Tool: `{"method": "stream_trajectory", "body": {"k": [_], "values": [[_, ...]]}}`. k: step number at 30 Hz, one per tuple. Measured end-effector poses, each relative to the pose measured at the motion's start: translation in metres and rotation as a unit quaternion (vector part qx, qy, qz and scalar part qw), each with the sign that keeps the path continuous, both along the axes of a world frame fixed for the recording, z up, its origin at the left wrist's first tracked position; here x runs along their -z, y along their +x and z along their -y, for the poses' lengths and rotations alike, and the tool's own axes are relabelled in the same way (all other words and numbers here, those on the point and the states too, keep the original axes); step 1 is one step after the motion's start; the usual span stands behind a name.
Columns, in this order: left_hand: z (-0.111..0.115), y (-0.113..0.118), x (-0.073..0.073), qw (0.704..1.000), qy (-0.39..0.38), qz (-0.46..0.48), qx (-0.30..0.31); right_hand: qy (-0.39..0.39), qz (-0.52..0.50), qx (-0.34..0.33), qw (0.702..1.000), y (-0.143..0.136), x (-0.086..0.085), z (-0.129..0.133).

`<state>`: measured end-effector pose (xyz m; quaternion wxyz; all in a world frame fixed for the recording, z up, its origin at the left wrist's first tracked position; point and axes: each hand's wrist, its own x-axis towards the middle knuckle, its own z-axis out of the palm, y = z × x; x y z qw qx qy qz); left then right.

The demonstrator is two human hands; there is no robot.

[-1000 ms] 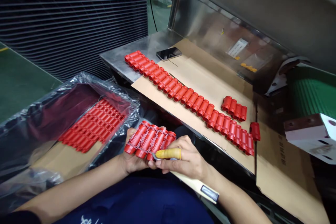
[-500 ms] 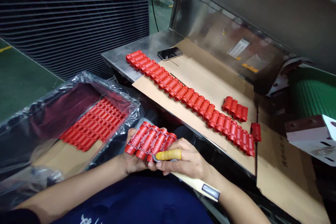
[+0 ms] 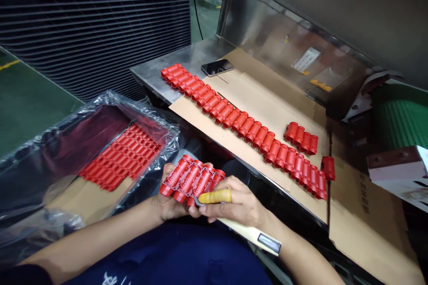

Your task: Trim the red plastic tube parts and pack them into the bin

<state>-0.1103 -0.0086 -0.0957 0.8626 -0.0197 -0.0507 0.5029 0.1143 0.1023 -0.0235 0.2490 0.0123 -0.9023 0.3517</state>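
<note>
My left hand is closed around the left and lower side of a red plastic part made of several joined tubes, held tilted in front of my body. In my right hand is a cream-handled knife, its grey tip against the lower edge of the part. A yellow finger cot covers my right index finger, which presses along the tool near the tip. Most of the blade is hidden under that finger. Similar red parts lie in a long row on the table.
To the left stands a plastic-lined box holding stacked red parts on cardboard. A phone lies on the cardboard-covered metal table. A smaller red group and a single red piece sit right, near a green container.
The view has shifted very slightly, so the table appears a little further right. Both hands, the red part and the knife look almost unchanged.
</note>
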Motion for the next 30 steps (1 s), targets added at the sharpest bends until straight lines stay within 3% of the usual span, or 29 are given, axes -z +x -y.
{"method": "stream_trajectory", "body": {"k": [4, 9, 13, 21, 26, 30], "values": [[-0.001, 0.000, -0.004, 1.000, 0.001, -0.003, -0.002, 0.009, 0.041, 0.014, 0.999, 0.001, -0.004, 0.003], [-0.002, 0.001, -0.008, 1.000, 0.000, 0.000, 0.000, -0.036, 0.026, 0.027, 0.999, 0.001, -0.006, 0.004], [-0.001, 0.002, -0.009, 1.000, -0.003, -0.002, 0.005, -0.004, 0.090, 0.018, 0.996, 0.000, -0.010, 0.002], [-0.003, 0.002, -0.009, 1.000, -0.006, -0.021, 0.003, 0.017, 0.138, 0.021, 0.990, -0.012, -0.051, 0.002], [0.000, 0.003, -0.005, 0.999, -0.014, -0.040, -0.018, 0.152, 0.080, 0.005, 0.985, -0.021, -0.051, 0.008], [0.001, 0.005, -0.003, 0.998, -0.025, -0.057, -0.022, 0.277, 0.008, -0.043, 0.960, -0.027, -0.050, 0.009]]}}
